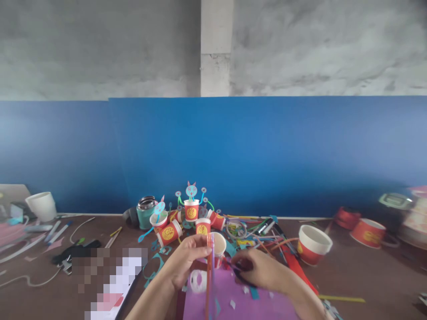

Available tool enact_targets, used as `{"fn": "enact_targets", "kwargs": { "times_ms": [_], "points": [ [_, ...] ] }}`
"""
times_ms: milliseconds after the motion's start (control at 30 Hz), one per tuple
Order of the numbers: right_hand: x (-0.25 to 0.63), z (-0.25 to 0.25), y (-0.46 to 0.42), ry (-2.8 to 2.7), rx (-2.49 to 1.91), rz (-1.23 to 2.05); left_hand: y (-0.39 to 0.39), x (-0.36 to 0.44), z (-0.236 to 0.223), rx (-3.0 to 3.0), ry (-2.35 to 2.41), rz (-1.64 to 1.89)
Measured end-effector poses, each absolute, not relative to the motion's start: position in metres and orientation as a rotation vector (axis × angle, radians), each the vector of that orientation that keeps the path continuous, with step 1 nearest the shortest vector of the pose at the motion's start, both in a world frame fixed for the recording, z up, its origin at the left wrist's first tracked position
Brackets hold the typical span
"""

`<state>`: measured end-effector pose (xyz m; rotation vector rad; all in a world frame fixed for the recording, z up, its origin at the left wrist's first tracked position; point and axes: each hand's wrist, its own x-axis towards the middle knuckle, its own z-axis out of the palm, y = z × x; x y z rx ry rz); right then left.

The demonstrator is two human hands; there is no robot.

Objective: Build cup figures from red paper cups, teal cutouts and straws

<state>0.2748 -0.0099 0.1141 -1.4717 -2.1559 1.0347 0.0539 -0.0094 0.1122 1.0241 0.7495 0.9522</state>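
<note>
My left hand pinches a thin orange strip and a purple strip, straw-like, held upright over a purple sheet. My right hand curls around black-handled scissors, just right of the strips; their blades are hard to make out. Below my left hand lies a roll of clear tape. An open paper cup stands right behind the strips. Paper scraps are scattered on the purple sheet.
Behind my hands, a red paper cup with a blue cat-like figure stands among several tipped cups. A teal flask is at left. Coloured strips and pens lie to the right, near a red-and-white bowl. A blue partition bounds the table.
</note>
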Motion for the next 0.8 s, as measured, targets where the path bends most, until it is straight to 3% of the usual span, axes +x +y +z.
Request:
{"fn": "enact_targets", "kwargs": {
  "times_ms": [133, 267, 600, 800],
  "points": [
    [0.263, 0.117, -0.008, -1.631, -1.258, 1.26, -0.011, 0.06, 0.111, 0.997, 0.824, 1.031],
    [0.244, 0.12, -0.014, -1.233, -1.046, 1.277, -0.015, 0.071, 0.105, 1.076, 0.915, 1.109],
    [0.232, 0.11, -0.02, -1.229, -1.009, 1.272, -0.015, 0.081, 0.089, 1.604, 1.235, 1.299],
    [0.23, 0.109, -0.019, -1.237, -0.94, 1.307, -0.017, 0.084, 0.091, 1.412, 1.033, 1.231]
  ]
}}
